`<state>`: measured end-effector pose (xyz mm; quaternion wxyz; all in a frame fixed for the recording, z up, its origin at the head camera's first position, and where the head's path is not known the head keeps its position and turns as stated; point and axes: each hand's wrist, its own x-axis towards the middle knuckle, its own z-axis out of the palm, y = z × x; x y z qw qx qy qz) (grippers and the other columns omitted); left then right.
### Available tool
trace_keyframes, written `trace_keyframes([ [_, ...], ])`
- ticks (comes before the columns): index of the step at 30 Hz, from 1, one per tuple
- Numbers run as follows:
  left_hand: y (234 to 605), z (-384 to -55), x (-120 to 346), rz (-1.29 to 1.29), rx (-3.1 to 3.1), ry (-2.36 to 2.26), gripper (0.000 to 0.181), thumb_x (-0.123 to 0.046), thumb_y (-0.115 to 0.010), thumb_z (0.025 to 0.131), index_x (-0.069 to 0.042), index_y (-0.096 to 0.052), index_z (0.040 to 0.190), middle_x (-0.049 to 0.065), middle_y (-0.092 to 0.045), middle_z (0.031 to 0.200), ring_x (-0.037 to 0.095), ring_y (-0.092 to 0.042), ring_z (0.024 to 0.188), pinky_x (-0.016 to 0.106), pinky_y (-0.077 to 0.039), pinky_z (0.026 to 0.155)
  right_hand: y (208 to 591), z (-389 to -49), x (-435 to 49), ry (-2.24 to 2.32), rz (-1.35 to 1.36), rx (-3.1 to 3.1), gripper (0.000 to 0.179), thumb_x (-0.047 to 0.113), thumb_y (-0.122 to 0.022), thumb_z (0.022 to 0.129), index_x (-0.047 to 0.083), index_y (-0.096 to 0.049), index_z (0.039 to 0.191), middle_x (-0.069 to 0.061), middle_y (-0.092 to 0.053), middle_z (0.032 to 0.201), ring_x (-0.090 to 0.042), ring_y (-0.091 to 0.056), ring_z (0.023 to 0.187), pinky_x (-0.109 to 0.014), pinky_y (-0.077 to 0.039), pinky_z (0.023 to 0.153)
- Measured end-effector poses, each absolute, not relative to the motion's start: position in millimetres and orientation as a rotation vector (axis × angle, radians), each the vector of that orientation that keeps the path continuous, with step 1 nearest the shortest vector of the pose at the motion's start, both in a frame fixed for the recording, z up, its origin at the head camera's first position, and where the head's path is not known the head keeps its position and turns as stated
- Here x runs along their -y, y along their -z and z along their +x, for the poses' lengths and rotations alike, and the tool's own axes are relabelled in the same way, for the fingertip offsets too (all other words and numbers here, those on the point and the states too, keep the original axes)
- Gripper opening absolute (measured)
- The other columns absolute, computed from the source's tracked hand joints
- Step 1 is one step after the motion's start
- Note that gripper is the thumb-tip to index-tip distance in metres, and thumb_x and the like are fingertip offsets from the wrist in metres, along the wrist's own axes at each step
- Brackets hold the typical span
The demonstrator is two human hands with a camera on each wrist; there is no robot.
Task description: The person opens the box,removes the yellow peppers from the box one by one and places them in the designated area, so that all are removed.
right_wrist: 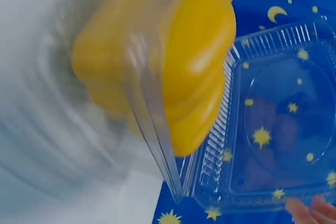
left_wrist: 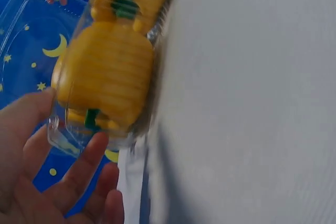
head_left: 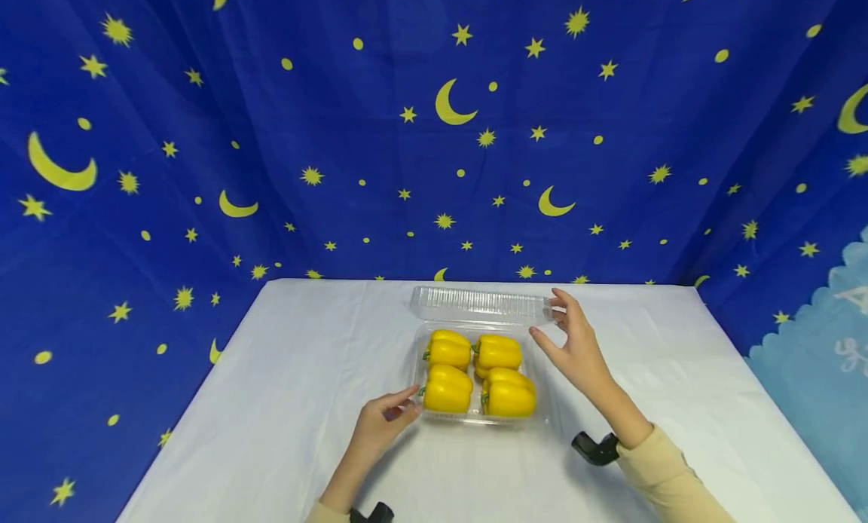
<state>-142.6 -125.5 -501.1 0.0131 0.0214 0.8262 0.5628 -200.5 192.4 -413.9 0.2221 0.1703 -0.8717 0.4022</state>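
Clear ribbed plastic box base (head_left: 542,376) sits on the white cloth-covered table (head_left: 305,357), hinged clear plastic lid (head_left: 475,304) swung back behind it. L hand (head_left: 381,421) is at base's front-left corner: thumb & index extended, tips at or v. near the wall; can't tell if actual contact. R hand (head_left: 575,350) at lid's right end: fingers loosely bent at the edge, thumb apart, not clamped; firmness of contact unclear.

Count: 1 box (base + lid), 4 yellow bell peppers w/ green stems (head_left: 447,389) seen from above, in 2 rows of 2, b/w the hands; any underneath can't be made out. 2 black wrist mounts (head_left: 597,448), 1 per arm.

Writing: pale-blue scalloped panel (head_left: 814,357), far R, w/ partial white lettering, cut off, illegible.
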Motion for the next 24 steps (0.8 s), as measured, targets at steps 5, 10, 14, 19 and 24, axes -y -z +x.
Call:
trace_keyframes([
  [5, 500, -143, 128, 0.21, -2.668, -1.59, 0.041, -0.03, -0.069, 0.086, -0.016, -0.064, 0.125, 0.004, -0.071, 0.097, 0.007, -0.057, 0.074, 0.018, -0.047, 0.067, 411, -225, -203, -1.26, 0.542, 2.436, 0.073, 0.003, -0.067, 0.087, -0.003, -0.024, 0.145, -0.029, -0.039, 0.138, -0.045, -0.049, 0.123, -0.052, -0.039, 0.102],
  [10, 501, -144, 131, 0.3, -2.702, -1.494, 0.05, -0.033, -0.065, 0.089, -0.019, -0.054, 0.136, 0.001, -0.07, 0.098, 0.006, -0.057, 0.079, 0.02, -0.048, 0.072, 409, -255, -209, -1.405, 0.581, 2.561, 0.087, 0.01, -0.063, 0.091, 0.004, -0.003, 0.153, -0.028, -0.024, 0.153, -0.046, -0.034, 0.135, -0.06, -0.031, 0.107],
  [14, 502, -146, 133, 0.339, -2.723, -1.426, 0.056, -0.034, -0.064, 0.091, -0.02, -0.046, 0.142, -0.003, -0.068, 0.095, 0.003, -0.051, 0.078, 0.02, -0.045, 0.071, 409, -278, -213, -1.484, 0.553, 2.689, 0.093, 0.013, -0.061, 0.093, 0.005, 0.011, 0.151, -0.025, -0.011, 0.157, -0.045, -0.023, 0.141, -0.059, -0.029, 0.109],
  [19, 502, -147, 133, 0.334, -2.724, -1.421, 0.057, -0.034, -0.064, 0.09, -0.021, -0.046, 0.142, -0.004, -0.068, 0.094, 0.002, -0.051, 0.077, 0.02, -0.045, 0.07, 419, -299, -217, -1.595, 0.481, 2.814, 0.093, 0.024, -0.059, 0.095, 0.007, 0.014, 0.151, -0.021, -0.002, 0.159, -0.042, -0.014, 0.145, -0.057, -0.023, 0.113],
  [24, 505, -146, 133, 0.336, -2.705, -1.446, 0.056, -0.035, -0.064, 0.09, -0.021, -0.046, 0.142, 0.0, -0.069, 0.098, 0.003, -0.054, 0.079, 0.02, -0.047, 0.071, 448, -314, -221, -1.665, 0.409, 2.881, 0.092, 0.028, -0.058, 0.095, 0.006, 0.011, 0.151, -0.021, 0.0, 0.159, -0.043, -0.011, 0.145, -0.057, -0.02, 0.114],
])
